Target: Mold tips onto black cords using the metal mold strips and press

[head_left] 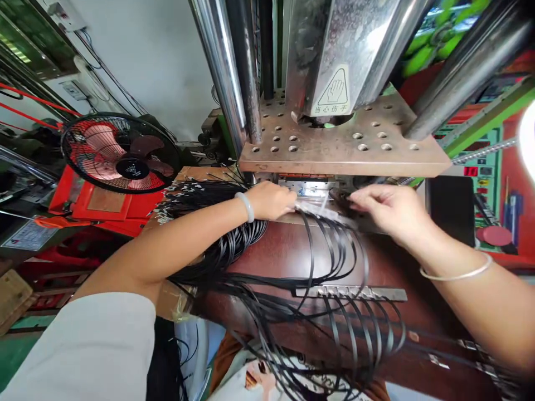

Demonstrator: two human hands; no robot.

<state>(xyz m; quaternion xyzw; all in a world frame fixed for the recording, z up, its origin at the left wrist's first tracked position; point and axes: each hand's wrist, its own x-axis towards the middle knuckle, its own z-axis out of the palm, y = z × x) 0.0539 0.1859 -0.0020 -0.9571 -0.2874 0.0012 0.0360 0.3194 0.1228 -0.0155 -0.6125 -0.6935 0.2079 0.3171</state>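
Note:
My left hand (271,200) grips the near end of a row of black flat cables (334,245) with silver tips, right at the mouth of the press mould (309,188). My right hand (387,207) pinches the other end of the same row, blurred with motion. The cables loop down over the brown table (288,250) toward me. A metal strip (351,292) holding several cable ends lies on the table below my hands. A large bundle of black cables (200,195) lies behind my left forearm.
The drilled press plate (343,145) and steel columns (221,72) hang directly above my hands, with a hand-warning sticker (333,92). A red fan (119,153) stands at left. A control panel (480,161) is at right.

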